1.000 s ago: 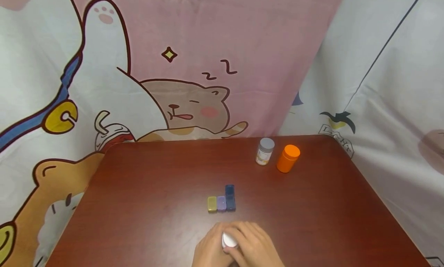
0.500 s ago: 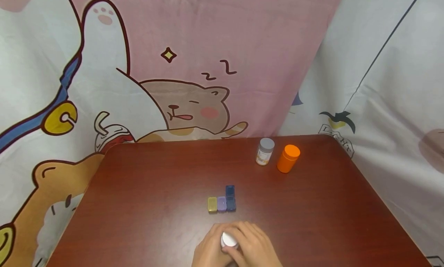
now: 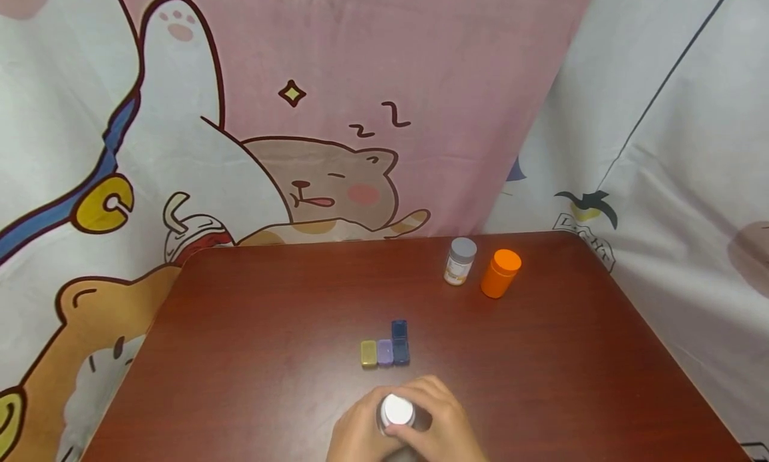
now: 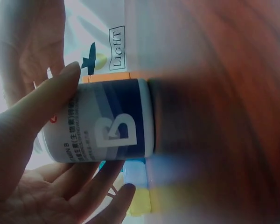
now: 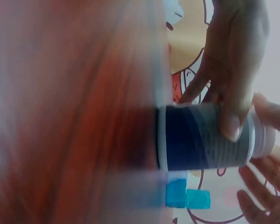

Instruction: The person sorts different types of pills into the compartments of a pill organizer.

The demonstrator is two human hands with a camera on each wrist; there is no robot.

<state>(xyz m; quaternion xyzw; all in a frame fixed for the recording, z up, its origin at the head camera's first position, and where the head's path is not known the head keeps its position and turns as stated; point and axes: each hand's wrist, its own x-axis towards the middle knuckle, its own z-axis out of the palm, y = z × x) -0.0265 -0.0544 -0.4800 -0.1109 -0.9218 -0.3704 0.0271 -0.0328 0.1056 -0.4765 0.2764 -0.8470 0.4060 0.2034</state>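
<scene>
**Left hand (image 3: 357, 427) round the bottle (image 4: 102, 121), right hand (image 3: 447, 422) at its white cap (image 3: 398, 410)**

We see both hands together at the near middle of the dark wooden table (image 3: 240, 382), with the bottle upright between them. The left hand grips the bottle's body: in its wrist view we find the thumb along one side and the fingers passing round behind. A large white letter B stands on a dark blue band near the base, with smaller print nearer the top.

The right hand's grip is narrow. We see its thumb on the near side of the white cap and its forefinger curved round the far side. Whether the cap is tight or loose we cannot tell, nor whether the bottle's base touches the table or is just above it.

Just beyond the hands, slightly to the left, we have a small box of three compartments (image 3: 385, 353) in a row: yellow on the left, purple in the middle, dark blue on the right. The blue lid (image 3: 399, 329) is open, laid back toward the far side; the other two are closed.

At the far right, near each other, we see a grey-lidded jar (image 3: 458, 265) and an orange jar (image 3: 500, 275), both upright. Behind the table hangs a printed cloth (image 3: 468, 81) with cartoon animals.
</scene>
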